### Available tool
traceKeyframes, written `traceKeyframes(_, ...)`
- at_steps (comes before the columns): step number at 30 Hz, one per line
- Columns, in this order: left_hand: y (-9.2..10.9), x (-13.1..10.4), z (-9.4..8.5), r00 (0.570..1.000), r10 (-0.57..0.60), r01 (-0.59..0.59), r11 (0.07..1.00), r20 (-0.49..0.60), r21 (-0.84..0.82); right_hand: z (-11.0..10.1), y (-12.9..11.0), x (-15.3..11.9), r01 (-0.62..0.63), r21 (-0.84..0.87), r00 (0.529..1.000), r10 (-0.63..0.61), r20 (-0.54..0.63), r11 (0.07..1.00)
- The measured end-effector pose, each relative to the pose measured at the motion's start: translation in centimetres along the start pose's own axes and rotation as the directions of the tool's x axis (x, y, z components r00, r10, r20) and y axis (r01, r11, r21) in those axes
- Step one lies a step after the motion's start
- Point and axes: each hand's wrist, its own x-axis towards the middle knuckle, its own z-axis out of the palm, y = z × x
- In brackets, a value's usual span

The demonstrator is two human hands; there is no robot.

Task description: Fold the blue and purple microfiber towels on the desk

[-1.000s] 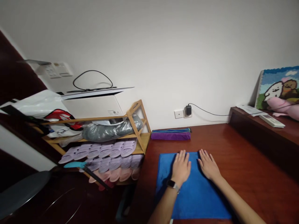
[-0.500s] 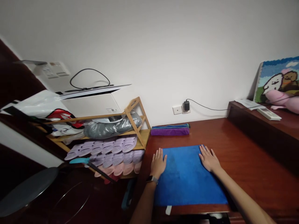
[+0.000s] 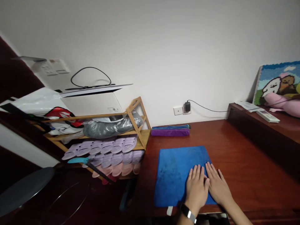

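A blue cloth (image 3: 174,175) lies flat on the reddish-brown desk (image 3: 246,162), with a small white tag (image 3: 169,211) poking out at its near edge. My left hand (image 3: 197,187), with a watch on the wrist, rests palm down on the right part of the cloth, fingers extended. Right beside it, my right hand (image 3: 218,186) lies flat along the cloth's right edge, fingers stretched out. The two hands touch or nearly touch at the left thumb. Neither hand grips anything.
Behind the cloth lies a purple and blue folded bundle (image 3: 170,130) near the wall. A wooden rack (image 3: 145,139) with slippers (image 3: 130,143) stands at the left. On the raised right ledge sit a remote (image 3: 267,116) and a pink plush toy (image 3: 284,104).
My left hand has moved from the cloth's left edge across to its right side. My right hand has come nearer along the right edge. The cloth's near right part now looks narrower.
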Motion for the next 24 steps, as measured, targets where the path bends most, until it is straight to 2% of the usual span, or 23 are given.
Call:
traceKeyframes(2, -2.8, -1.3, -0.7, 0.995, -0.100, 0.101, 0.994, -0.028, 0.052, -0.2, -0.1, 0.2, -0.040, -0.002, 0.999, 0.040, -0.008, 0.999)
traceKeyframes(5, -9.2, -5.0, -3.2, 0.964, -0.250, 0.264, 0.948, -0.094, 0.178, -0.6, -0.6, 0.5, -0.066, -0.005, 0.998, 0.066, -0.017, 0.998)
traceKeyframes(7, -13.1, -7.6, -4.9, 0.927, -0.345, 0.372, 0.893, -0.146, 0.254, -0.8, -0.8, 0.5, -0.069, -0.006, 0.998, 0.069, -0.007, 0.998)
traceKeyframes(9, -15.6, -9.7, -6.1, 0.919, -0.361, 0.393, 0.871, -0.161, 0.295, -1.0, -1.0, 0.5, -0.070, -0.005, 0.998, 0.070, 0.007, 0.998)
traceKeyframes(11, -16.6, -11.1, -6.7, 0.929, -0.325, 0.365, 0.880, -0.174, 0.304, -1.1, -0.9, 0.4, -0.068, -0.001, 0.998, 0.068, 0.005, 0.998)
traceKeyframes(13, -16.5, -12.1, -6.7, 0.931, -0.280, 0.343, 0.891, -0.236, 0.298, -1.2, -0.6, 0.1, -0.057, 0.001, 0.998, 0.057, -0.019, 0.998)
traceKeyframes(16, -16.1, -14.0, -6.2, 0.908, -0.211, 0.326, 0.898, -0.363, 0.294, -1.3, 0.0, -1.0, -0.007, 0.007, 0.996, 0.008, -0.090, 1.000)
traceKeyframes(18, -16.2, -15.3, -5.5, 0.914, -0.120, 0.254, 0.914, -0.387, 0.317, -1.5, 0.1, -1.7, 0.044, 0.024, 0.990, -0.040, -0.138, 0.999)
traceKeyframes(21, -16.8, -16.5, -4.7, 0.924, 0.022, 0.132, 0.918, -0.382, 0.373, -1.7, -0.8, -1.7, 0.114, 0.061, 0.983, -0.104, -0.149, 0.992)
traceKeyframes(24, -17.2, -16.4, -4.4, 0.892, 0.063, 0.131, 0.912, -0.449, 0.388, -1.8, -2.4, -0.5, 0.129, 0.070, 0.988, -0.122, -0.093, 0.989)
